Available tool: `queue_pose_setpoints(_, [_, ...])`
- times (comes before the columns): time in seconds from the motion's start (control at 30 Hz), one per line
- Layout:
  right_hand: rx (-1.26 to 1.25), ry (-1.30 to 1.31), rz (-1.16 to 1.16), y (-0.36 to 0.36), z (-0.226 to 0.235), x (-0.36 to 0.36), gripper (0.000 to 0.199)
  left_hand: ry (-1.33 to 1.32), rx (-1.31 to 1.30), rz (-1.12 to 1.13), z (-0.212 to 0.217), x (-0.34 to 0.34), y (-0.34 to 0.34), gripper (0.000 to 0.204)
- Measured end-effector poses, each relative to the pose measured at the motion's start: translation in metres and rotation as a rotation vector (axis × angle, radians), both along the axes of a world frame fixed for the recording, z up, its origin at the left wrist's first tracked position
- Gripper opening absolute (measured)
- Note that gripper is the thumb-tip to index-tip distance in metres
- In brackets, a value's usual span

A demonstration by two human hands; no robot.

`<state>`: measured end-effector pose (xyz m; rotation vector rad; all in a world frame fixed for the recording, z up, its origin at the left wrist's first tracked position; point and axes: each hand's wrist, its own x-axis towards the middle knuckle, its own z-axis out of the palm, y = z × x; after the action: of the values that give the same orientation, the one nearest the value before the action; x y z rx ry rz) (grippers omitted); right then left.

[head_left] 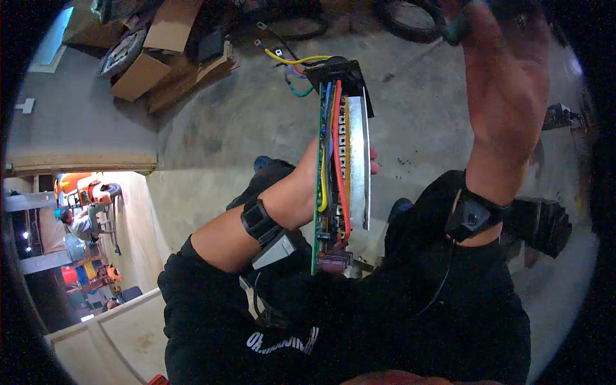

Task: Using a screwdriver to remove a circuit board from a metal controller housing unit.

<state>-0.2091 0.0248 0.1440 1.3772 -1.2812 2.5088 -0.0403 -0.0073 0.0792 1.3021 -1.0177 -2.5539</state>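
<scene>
In the middle, a long green circuit board [317, 173] stands on edge, joined to a silver metal heat sink [359, 160]. Red, yellow and blue wires run between them beside a row of small components. My left hand [307, 183] is wrapped behind this assembly, its fingertips showing past the heat sink. A black end plate [350, 80] hangs at the far end, with loose yellow, black and green leads [301, 61] coming off it, some with ring terminals. Raised at the upper right, my right hand [507, 77] is closed around a screwdriver [457, 31] with a dark greenish handle and thin shaft.
Cardboard boxes [173, 25] and scrap lie on the concrete floor [218, 128] at the far left. Black tyres [410, 22] rest along the far side. A black object [539, 224] stands to my right. Another person [83, 224] is in the background at left, near orange machines.
</scene>
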Motion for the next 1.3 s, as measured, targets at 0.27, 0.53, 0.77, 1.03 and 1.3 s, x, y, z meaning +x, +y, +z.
queue_pose_setpoints(0.27, [-0.064,0.185,0.383,-0.011,-0.011,0.013,0.070,0.003,-0.021,-0.066,0.003,-0.001,0.003,0.036])
queue_pose_setpoints(0.53, [-0.078,0.088,0.484,-0.015,-0.020,0.019,0.071,0.006,0.044,-0.041,0.000,-0.001,0.001,0.041])
queue_pose_setpoints(0.77, [0.020,0.136,0.471,-0.003,-0.010,0.023,0.066,0.020,0.042,-0.028,-0.004,0.001,0.000,0.038])
queue_pose_setpoints(1.03, [0.049,0.081,0.499,-0.002,-0.014,0.024,0.066,0.044,0.053,-0.008,-0.007,-0.001,0.003,0.035])
queue_pose_setpoints(1.3, [0.047,0.081,0.548,-0.004,-0.015,0.021,0.065,0.081,0.152,0.012,-0.007,0.000,0.000,0.033])
